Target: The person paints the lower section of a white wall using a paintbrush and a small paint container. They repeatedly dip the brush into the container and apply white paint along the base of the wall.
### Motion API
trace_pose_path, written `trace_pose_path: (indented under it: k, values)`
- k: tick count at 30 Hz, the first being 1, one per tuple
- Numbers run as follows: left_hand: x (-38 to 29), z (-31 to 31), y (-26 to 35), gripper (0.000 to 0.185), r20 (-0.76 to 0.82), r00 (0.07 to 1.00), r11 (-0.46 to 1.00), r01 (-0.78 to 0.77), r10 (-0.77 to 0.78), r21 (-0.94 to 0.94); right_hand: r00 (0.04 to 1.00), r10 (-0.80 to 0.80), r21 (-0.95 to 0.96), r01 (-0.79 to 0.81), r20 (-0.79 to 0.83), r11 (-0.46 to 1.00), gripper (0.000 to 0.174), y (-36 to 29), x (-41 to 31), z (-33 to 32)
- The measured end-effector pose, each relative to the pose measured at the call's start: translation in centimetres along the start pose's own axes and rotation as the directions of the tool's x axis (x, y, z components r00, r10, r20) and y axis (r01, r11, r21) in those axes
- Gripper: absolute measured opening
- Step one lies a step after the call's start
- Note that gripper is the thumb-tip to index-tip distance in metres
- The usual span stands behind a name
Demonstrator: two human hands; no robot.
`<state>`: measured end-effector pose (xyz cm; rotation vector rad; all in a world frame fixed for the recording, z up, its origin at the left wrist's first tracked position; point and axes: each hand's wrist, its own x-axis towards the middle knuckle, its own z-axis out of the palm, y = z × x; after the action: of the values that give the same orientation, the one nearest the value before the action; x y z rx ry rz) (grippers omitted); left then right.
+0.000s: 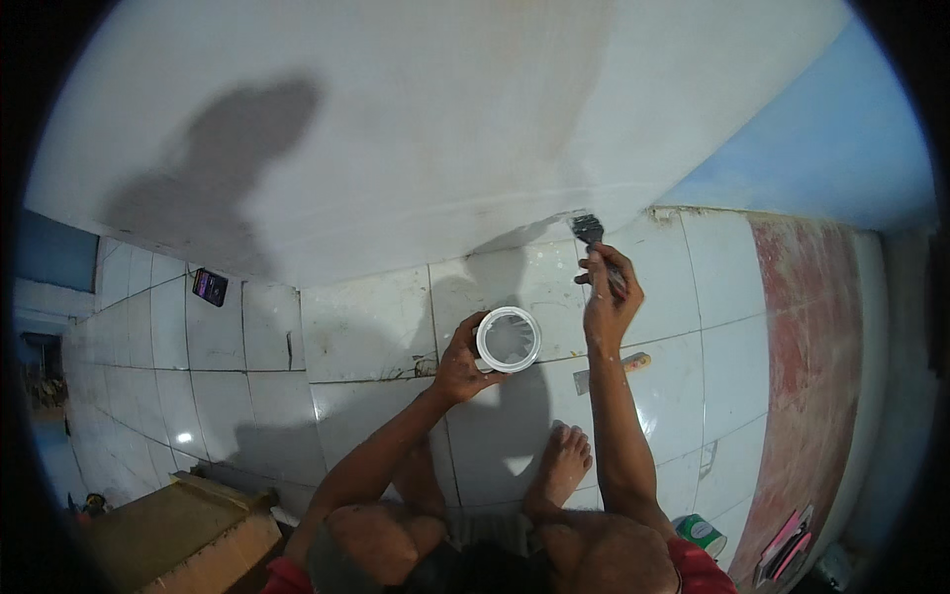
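Note:
My left hand [469,362] grips a white plastic tub [509,339] from its left side, above the floor tiles. Whitish paint coats the inside of the tub. In my right hand [611,297] is a paintbrush [588,229], held by its handle. Its dark bristles, flecked with white, are at the foot of the white wall [415,148], where the wall meets the floor. A scraper [582,382] with a yellowish handle lies on the tiles, partly hidden behind my right forearm.
White tiles [371,319] cover the floor. A phone-like device [210,286] rests at left, and a wooden piece [200,538] stands lower left. At lower right are a green can [701,536] and pink-and-black items [785,546]. A blue wall [824,148] adjoins at right, beside a reddish strip [805,319].

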<state>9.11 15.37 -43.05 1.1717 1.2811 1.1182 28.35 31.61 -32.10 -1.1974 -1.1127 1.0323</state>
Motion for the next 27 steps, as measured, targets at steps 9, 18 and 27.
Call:
trace_pose_path:
  k: [9, 18, 27]
  values:
    - [0.0, 0.1, 0.1, 0.122, -0.022, 1.000, 0.989, 0.004, -0.001, 0.146, 0.974, 0.226, -0.176, -0.218, 0.029, 0.960, 0.028, 0.4, -1.7, 1.2]
    - [-0.2, -0.5, 0.3, 0.118, 0.016, 0.992, 0.983, -0.124, 0.123, 0.136, 0.994, -0.111, 0.059, 0.112, -0.010, 0.992, 0.030, -4.5, -3.1, 0.7]
    - [-0.1, -0.3, 0.5, 0.119, -0.018, 1.000, 0.981, 0.026, -0.023, 0.194, 0.993, 0.110, -0.028, -0.109, 0.051, 0.994, 0.033, -3.0, -1.9, 2.9]
